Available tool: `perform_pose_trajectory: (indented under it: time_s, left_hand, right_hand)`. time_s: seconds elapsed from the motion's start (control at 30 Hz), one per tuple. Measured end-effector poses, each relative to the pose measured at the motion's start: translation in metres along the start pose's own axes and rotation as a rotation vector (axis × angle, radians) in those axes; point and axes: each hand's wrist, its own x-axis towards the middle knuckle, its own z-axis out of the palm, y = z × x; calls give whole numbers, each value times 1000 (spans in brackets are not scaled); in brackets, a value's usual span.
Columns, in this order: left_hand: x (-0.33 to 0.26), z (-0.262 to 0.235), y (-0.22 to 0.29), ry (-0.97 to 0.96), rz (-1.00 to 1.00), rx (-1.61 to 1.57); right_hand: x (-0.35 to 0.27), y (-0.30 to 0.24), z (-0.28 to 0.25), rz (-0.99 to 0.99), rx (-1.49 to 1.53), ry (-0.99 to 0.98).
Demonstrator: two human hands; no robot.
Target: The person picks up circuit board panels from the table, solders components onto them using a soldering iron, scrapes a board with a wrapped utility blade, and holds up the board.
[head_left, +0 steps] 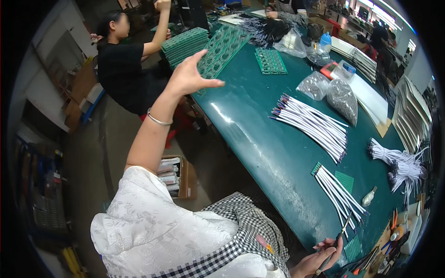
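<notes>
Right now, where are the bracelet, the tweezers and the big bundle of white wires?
Bracelet [159, 120]: head view, on the band at the raised left wrist.
Tweezers [338, 240]: head view, mid-shaft above the right hand.
Wire bundle [313, 125]: head view, middle of the white strands.

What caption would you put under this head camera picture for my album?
Left hand raised open toward stacked green circuit boards, right hand holding tweezers beside white wire bundles on a green table.
</notes>
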Motion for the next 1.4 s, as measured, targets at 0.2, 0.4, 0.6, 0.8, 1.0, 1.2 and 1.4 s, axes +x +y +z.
perform_pose_trajectory:
  time_s: [0.2,0.4,0.6,0.8,1.0,1.2,1.4]
  left_hand:
    - [2,-3,-74,-380,-13,252]
    - [-14,26,-116,-398,-155,303]
    - [22,-12,-122,185,-237,317]
    - [123,-90,-142,78,-336,412]
    - [165,-88,-118,-145,-817,622]
    - [180,-81,-121,-186,-850,650]
    - [201,-95,-203,-226,-778,685]
  right_hand:
    - [-3,-17,8,-9,42,-33]
    - [-4,-16,8,-16,44,-51]
    - [-1,-1,8,-21,5,-54]
    - [4,0,24,-11,12,-103]
    - [12,-10,40,25,-100,-39]
    - [19,4,41,1,-76,-120]
    - [17,1,50,47,-112,-149]
